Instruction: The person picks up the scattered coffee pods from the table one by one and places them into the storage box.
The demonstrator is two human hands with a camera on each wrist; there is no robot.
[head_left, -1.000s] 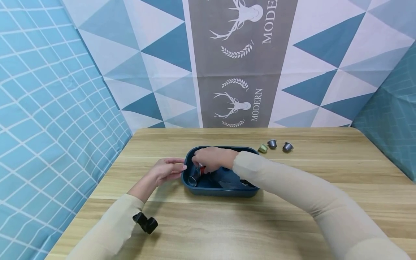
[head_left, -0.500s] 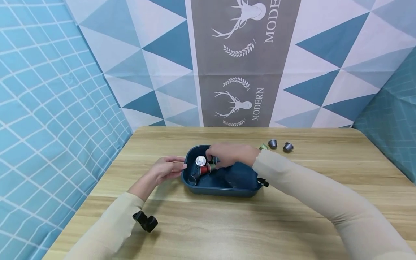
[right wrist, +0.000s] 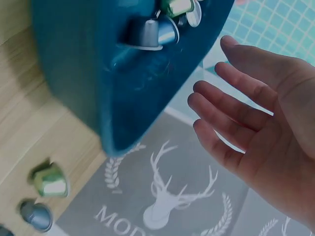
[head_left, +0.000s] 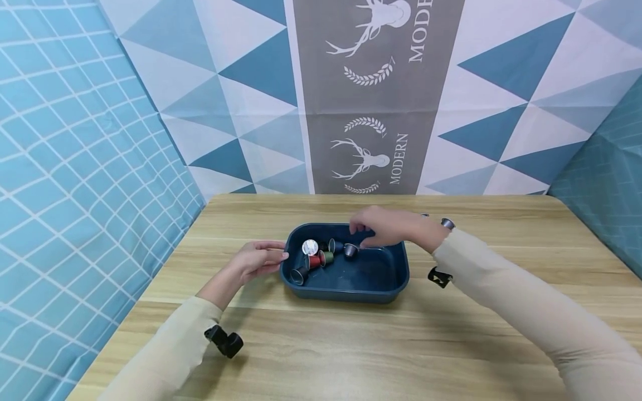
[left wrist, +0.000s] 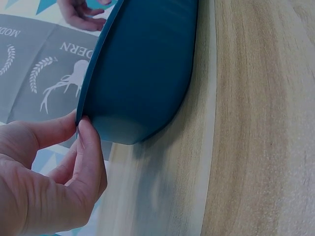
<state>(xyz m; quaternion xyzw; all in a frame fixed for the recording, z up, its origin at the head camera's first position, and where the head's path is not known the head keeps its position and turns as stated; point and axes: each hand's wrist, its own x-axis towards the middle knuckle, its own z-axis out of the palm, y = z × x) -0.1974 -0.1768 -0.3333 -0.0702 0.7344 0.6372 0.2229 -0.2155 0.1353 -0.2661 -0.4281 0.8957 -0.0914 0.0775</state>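
A dark blue bin (head_left: 346, 297) stands on the wooden table with several coffee capsules inside, mostly toward its left half. Among them are a red capsule (head_left: 313, 262), a green capsule (head_left: 326, 258), a dark capsule (head_left: 299, 275), a blue capsule (head_left: 335, 246), a grey capsule (head_left: 350, 250) and one with its white lid (head_left: 310, 247) facing up. My left hand (head_left: 261, 260) pinches the bin's left rim between thumb and fingers, clearest in the left wrist view. Over the bin's back right part hovers my right hand (head_left: 386, 225), fingers loosely bent and apart, holding nothing.
To the right of the bin, a green capsule (right wrist: 51, 180) and a grey-blue capsule (right wrist: 36, 215) lie on the table in the right wrist view. Another grey capsule (head_left: 447, 223) shows behind the right forearm. A patterned cloth backdrop (head_left: 251, 111) rises behind the table.
My right hand has lifted from the left part of the bin and moved right, uncovering the capsules there. My left hand has stayed at the rim.
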